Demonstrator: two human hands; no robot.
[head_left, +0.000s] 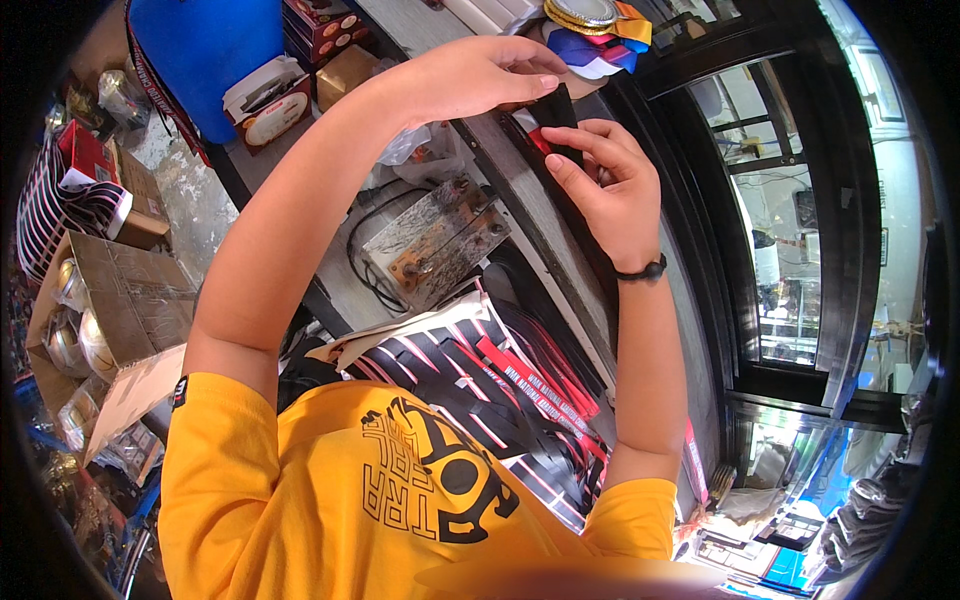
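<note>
My right hand (610, 185) has thumb and fingers pinched at the end of a black and red ribbon (560, 118), at the edge of the grey tabletop. My left hand (490, 75) reaches over from the left, its thumb and fingers closed at the ribbon's far end; the exact grip is partly hidden. More printed ribbons in black, white and red (530, 385) lie spread across my lap. Beyond my left hand, shiny round medals (583, 12) sit with blue, orange and red ribbons attached.
Below my hands a worn metal box device (440, 245) with a black cable stands beside clear plastic. A blue chair (210, 60) and small cartons (270, 110) are at upper left. An open cardboard box (130, 300) of wrapped trophy parts is at left. Black-framed glass (770, 210) lines the right.
</note>
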